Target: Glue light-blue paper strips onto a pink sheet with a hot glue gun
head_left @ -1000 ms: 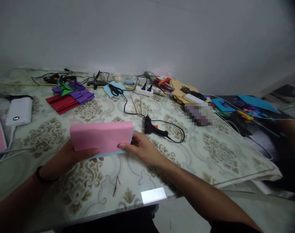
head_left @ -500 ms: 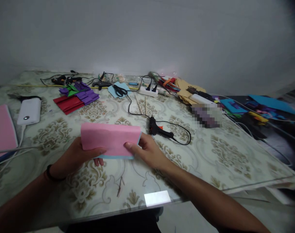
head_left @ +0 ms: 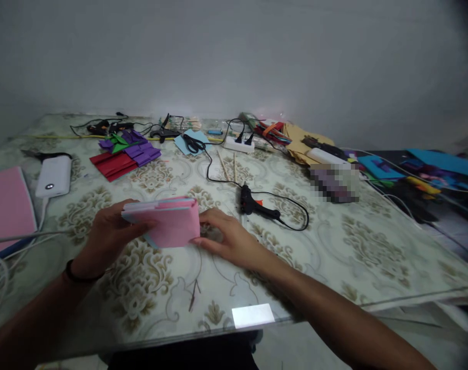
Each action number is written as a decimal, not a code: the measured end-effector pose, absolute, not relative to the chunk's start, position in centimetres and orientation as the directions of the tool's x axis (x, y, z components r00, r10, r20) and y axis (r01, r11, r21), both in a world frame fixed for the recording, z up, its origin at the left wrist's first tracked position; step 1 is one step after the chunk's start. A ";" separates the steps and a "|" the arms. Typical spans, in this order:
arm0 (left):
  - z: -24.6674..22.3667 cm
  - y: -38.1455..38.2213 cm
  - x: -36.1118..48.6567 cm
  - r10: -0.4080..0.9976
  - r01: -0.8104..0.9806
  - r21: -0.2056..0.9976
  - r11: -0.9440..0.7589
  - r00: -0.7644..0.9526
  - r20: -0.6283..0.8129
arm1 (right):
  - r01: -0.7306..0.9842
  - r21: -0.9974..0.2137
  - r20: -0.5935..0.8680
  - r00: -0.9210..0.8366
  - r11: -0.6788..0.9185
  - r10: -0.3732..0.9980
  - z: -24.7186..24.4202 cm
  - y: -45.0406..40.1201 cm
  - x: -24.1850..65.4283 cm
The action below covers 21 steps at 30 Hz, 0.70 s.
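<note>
Between my hands, above the patterned tabletop, is a folded stack of pink and light-blue paper [head_left: 172,226]. Its layered edges face up and to the left, and a rounded pink fold lies on the right. My left hand [head_left: 116,226] grips the stack's left end, thumb across the front and fingers behind. At the right fold, my right hand [head_left: 226,236] pinches the paper between thumb and fingers. A black glue gun [head_left: 257,205] with an orange trigger lies on the table just beyond my right hand.
Pink sheets [head_left: 10,205] and a white power bank [head_left: 54,176] lie at the left. Farther back are red folded paper [head_left: 114,165], purple paper [head_left: 143,153], black scissors [head_left: 193,144], two thin sticks [head_left: 235,167] and a white power strip [head_left: 239,145]. A cord loops around the glue gun.
The paper stack has turned from a wide, flat front view to show its layered edges and right-hand fold. My right hand has shifted to that fold; the view has moved slightly.
</note>
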<state>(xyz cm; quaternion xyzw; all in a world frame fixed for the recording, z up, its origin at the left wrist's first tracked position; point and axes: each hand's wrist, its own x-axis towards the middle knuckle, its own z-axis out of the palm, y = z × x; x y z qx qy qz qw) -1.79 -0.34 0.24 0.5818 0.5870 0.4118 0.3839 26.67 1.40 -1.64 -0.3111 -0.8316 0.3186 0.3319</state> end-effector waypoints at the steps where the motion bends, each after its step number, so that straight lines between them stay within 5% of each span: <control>1: 0.4 -0.5 -1.5 0.999 0.375 0.926 -0.049 0.010 0.049 | 0.299 -0.723 0.385 -0.574 0.623 0.723 -1.7 1.4 26.6; 7: 0.9 -1.2 -0.5 0.970 0.461 0.855 -0.237 0.163 0.181 | 0.274 -0.662 0.503 -0.528 0.698 0.684 -1.8 1.1 26.9; 14: 1.2 -1.6 -0.3 0.962 0.580 0.768 -0.272 0.169 0.213 | 0.256 -0.635 0.575 -0.473 0.728 0.668 -1.2 0.4 26.7; 21: 1.0 -1.4 0.1 0.856 0.441 0.736 -0.514 0.318 0.408 | 0.210 -0.600 0.669 -0.398 0.772 0.628 -1.2 0.0 26.6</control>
